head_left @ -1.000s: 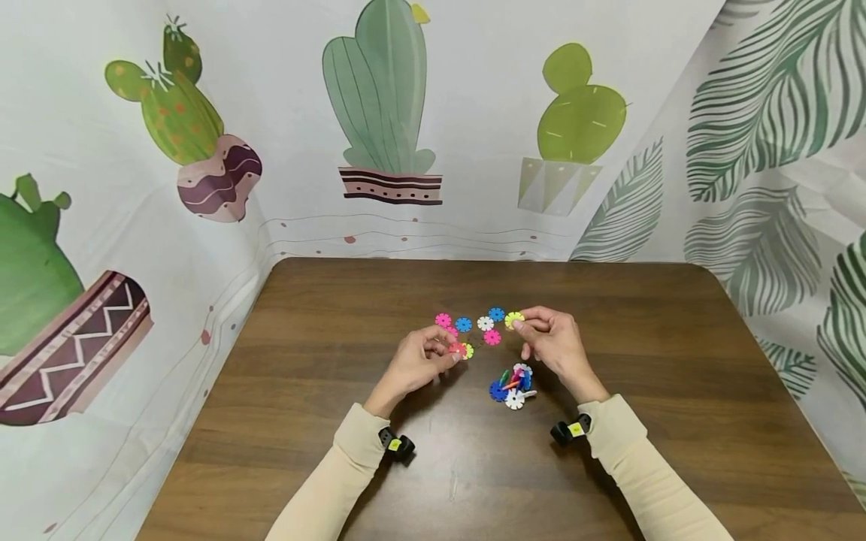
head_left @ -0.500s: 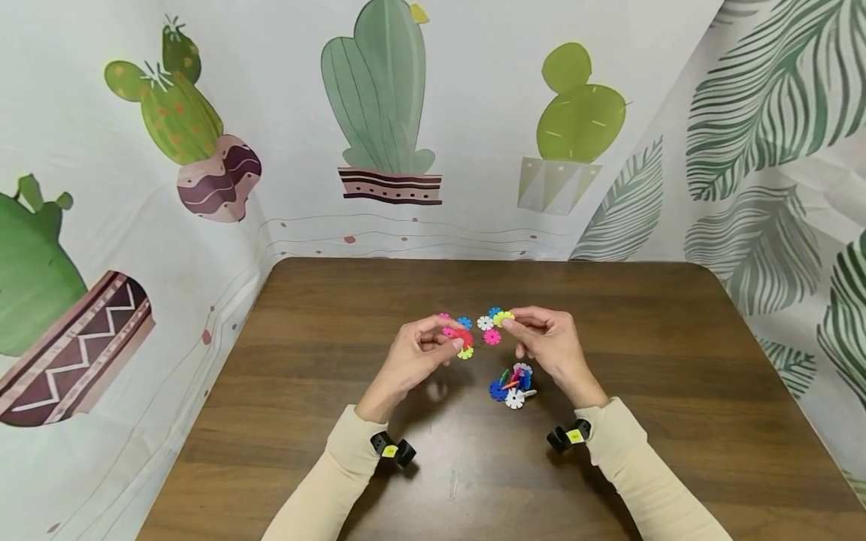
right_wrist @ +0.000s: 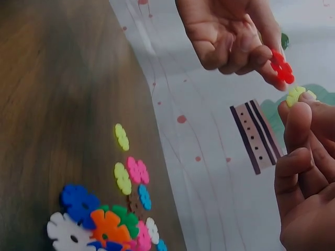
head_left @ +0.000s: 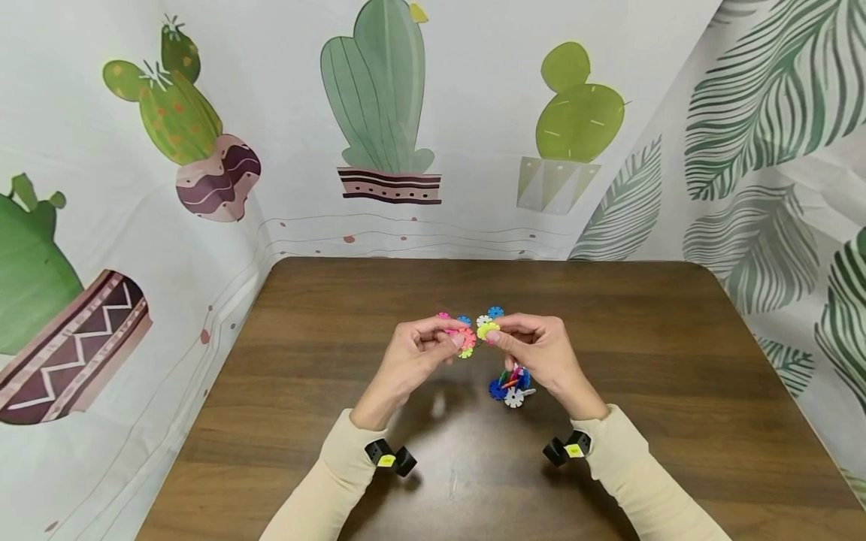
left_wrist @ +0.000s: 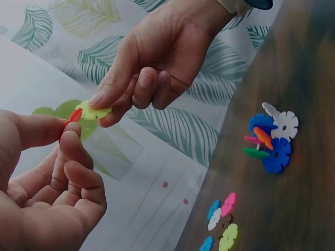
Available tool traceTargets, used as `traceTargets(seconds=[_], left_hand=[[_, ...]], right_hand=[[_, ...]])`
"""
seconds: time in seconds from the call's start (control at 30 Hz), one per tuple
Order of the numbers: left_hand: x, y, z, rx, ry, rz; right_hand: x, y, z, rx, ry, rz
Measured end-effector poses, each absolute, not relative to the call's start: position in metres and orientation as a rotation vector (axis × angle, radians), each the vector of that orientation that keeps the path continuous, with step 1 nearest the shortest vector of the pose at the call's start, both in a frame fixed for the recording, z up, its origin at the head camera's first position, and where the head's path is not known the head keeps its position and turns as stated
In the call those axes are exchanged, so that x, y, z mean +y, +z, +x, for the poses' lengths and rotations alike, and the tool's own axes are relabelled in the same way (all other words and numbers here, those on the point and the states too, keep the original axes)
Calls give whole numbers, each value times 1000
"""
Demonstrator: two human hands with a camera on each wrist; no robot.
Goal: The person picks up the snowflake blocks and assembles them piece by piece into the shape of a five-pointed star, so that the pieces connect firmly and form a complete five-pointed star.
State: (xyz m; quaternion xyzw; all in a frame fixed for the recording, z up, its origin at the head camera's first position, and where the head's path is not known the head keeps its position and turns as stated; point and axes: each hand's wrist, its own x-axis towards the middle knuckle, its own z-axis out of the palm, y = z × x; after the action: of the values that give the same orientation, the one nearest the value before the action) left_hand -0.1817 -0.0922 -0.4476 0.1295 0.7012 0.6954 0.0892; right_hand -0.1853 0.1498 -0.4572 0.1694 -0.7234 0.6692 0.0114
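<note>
Two discs in hand: a red disc [right_wrist: 282, 67] and a yellow disc [head_left: 487, 329], raised above the table [head_left: 304, 376], rims just beside each other; whether they touch, cannot tell.
Your left hand [head_left: 422, 349]: thumb and forefinger pinch the red disc; the other fingers curl loosely.
Your right hand [head_left: 541, 349]: thumb and forefinger pinch the yellow disc near its edge.
Joint, red to yellow: not made, as far as you can see here; you appear to be lining up the notched rims.
Mixed cluster [left_wrist: 264, 138]: blue, white, orange, green, pink; sits on the table, some pieces on edge; probably slotted together, slots too small to confirm.
Flat discs [left_wrist: 228, 204]: yellow, pink, brown, blue, white, lying beyond the cluster from you; seemingly unused.
Progress, judged: part-way; cluster looks built, your held pair and the flat discs remain.
</note>
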Motion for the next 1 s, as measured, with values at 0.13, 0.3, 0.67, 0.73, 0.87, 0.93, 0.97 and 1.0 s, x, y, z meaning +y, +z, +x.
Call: traceTargets(seconds=[0.13, 0.3, 0.67, 0.73, 0.87, 0.93, 0.97, 1.0], left_hand=[[-91, -446, -180, 2077, 2064, 419], [-92, -444, -179, 2090, 2051, 435], [-93, -443, -177, 2072, 2022, 455], [-93, -443, -177, 2076, 2017, 452], [-92, -442, -176, 2072, 2016, 450], [-92, -442, -176, 2065, 2022, 452], [-91, -442, -176, 2062, 2023, 454], [-91, -442, -176, 2059, 2025, 456]], right_hand=[[147, -453, -182, -2259, 2077, 574], [146, -452, -180, -2266, 2074, 581], [145, -452, -180, -2330, 2003, 655], [145, -452, -179, -2325, 1991, 667], [145, -452, -179, -2303, 1992, 689], [145, -453, -179, -2295, 1995, 698], [145, -453, -179, -2292, 1996, 702], [146, -453, -179, -2291, 1995, 704]])
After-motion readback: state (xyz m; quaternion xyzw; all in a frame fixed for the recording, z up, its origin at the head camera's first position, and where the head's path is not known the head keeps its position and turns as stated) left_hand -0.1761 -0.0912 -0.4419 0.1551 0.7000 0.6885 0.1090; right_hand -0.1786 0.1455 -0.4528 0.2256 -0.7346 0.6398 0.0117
